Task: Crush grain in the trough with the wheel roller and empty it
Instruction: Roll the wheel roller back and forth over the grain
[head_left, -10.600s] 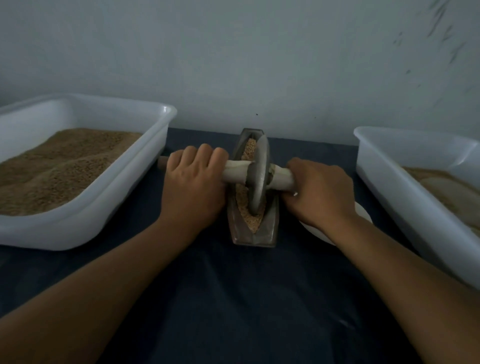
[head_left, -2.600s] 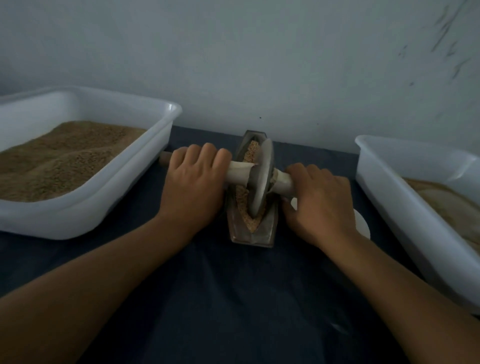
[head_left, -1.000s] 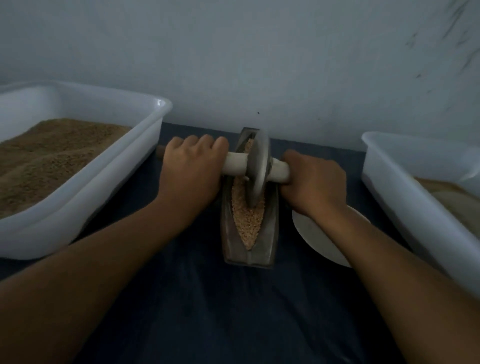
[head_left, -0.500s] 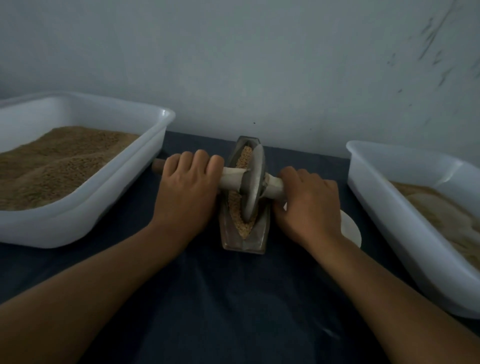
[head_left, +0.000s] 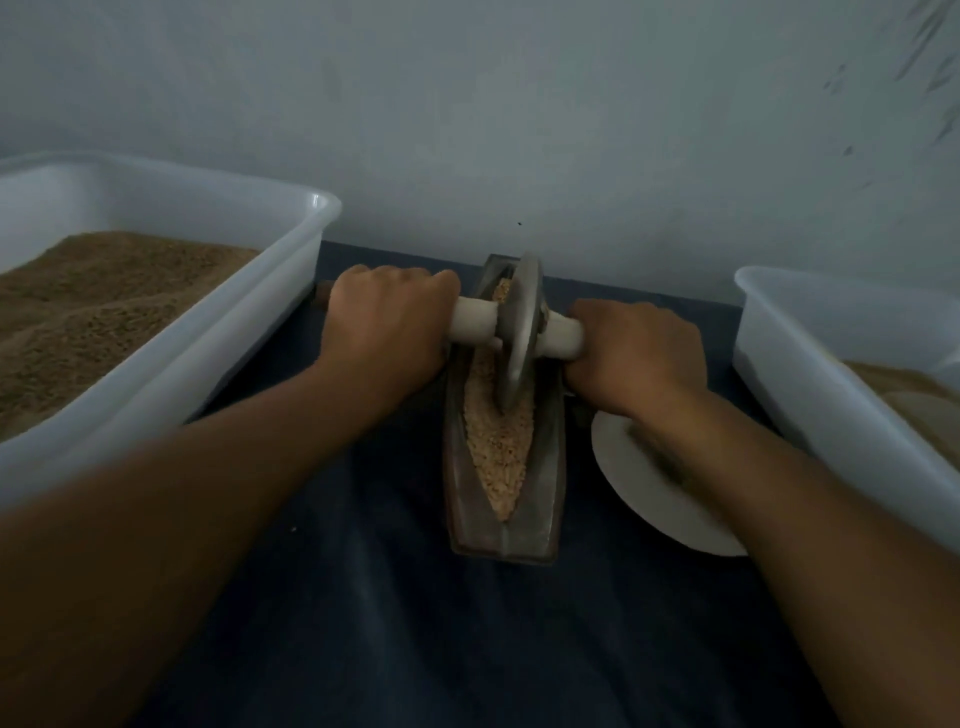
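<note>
Dark cloth covers the desk (head_left: 467, 649) under a pale wall, and I am mid-crush, with the emptying not yet begun.

Both of my hands are clamped on the wheel roller (head_left: 521, 332): the left hand (head_left: 387, 332) wraps the pale axle on one side of the disc, the right hand (head_left: 636, 353) wraps it on the other. The disc stands upright in the far half of the trough (head_left: 503, 535), its edge sunk in the grain (head_left: 498, 452). The near half shows coarse, pale grain that looks to me only partly broken. A white plate (head_left: 660, 514) lies just beside the trough under my right forearm, between it and the right tub (head_left: 810, 395); the left tub (head_left: 218, 364) holds brown grain. I judge the next move is a firm, level pull along the groove, keeping the disc from tilting or climbing the walls.
</note>
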